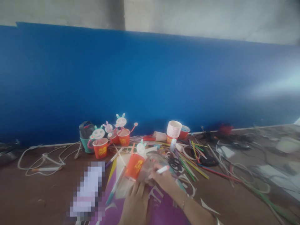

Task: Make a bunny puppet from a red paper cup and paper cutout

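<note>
My right hand (pixel 159 177) grips a white marker (pixel 162 169) with a reddish end, its fingers closed round it. Below the red paper cup (pixel 134 167), my left hand (pixel 136 200) lies with its fingers stretched forward over pale paper or film on the purple printed sheet (pixel 161 211). This cup is tilted, and just beyond it is a white rabbit-head cutout (pixel 141 147). A teal-ended marker (pixel 112 193) lies left of my left hand. What is directly under my right fingers is blurred.
Red cups with rabbit heads and arms, such as the left one (pixel 100 148), stand at the back left. A paper cup stack (pixel 174 129) and a glue stick (pixel 172 144) stand behind my hands. Coloured pipe cleaners (pixel 197 168) and cables lie right; a pixelated object (pixel 87 189) lies left.
</note>
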A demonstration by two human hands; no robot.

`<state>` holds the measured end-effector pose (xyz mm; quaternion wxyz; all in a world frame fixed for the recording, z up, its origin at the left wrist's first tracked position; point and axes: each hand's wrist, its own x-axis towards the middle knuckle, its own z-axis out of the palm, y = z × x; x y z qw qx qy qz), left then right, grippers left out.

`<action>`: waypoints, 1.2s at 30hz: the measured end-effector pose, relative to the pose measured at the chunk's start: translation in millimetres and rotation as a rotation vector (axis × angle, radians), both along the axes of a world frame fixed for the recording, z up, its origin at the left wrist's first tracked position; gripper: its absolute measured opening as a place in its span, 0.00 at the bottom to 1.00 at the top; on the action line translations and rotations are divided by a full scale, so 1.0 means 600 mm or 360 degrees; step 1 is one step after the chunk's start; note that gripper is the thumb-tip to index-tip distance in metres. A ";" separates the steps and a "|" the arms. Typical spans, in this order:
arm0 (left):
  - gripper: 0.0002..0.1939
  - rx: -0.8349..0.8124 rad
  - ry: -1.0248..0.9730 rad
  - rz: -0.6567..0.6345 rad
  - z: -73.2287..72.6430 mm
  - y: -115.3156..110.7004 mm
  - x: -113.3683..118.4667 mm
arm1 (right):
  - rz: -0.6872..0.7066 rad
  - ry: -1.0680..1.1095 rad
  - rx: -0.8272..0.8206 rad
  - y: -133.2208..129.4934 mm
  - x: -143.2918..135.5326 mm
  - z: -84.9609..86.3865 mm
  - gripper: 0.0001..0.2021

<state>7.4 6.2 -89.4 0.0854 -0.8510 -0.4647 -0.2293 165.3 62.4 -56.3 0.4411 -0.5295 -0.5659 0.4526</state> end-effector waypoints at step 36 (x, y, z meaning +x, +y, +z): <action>0.19 0.0516 0.0216 -0.0210 0.004 0.003 -0.001 | -0.0130 -0.0131 0.0044 0.004 0.015 -0.002 0.10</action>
